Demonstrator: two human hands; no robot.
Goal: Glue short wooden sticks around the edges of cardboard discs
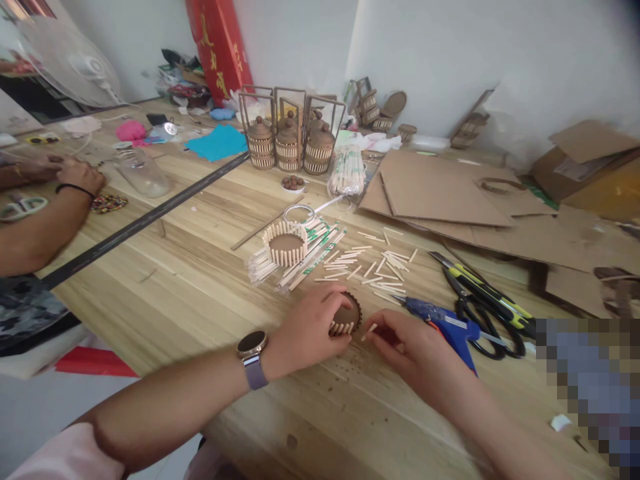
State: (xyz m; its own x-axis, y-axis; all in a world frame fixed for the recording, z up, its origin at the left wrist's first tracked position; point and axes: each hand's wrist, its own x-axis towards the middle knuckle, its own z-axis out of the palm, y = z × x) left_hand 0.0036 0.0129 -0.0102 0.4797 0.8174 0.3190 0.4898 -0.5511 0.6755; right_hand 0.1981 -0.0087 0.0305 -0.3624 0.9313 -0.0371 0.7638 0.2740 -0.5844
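My left hand, with a watch at the wrist, grips a round brown cardboard base that has a notched rim. A few short upright sticks line its near edge. Between the thumb and fingertips of my right hand is a short wooden stick, just right of the base and apart from it. Behind my hands lie several loose cut sticks. To their left, a round base ringed with upright sticks rests on packets of wrapped chopsticks.
A blue glue gun, black scissors and a yellow utility knife lie to the right, before cardboard sheets. Finished lidded baskets stand at the back. At left are another person's hands and a glass jar.
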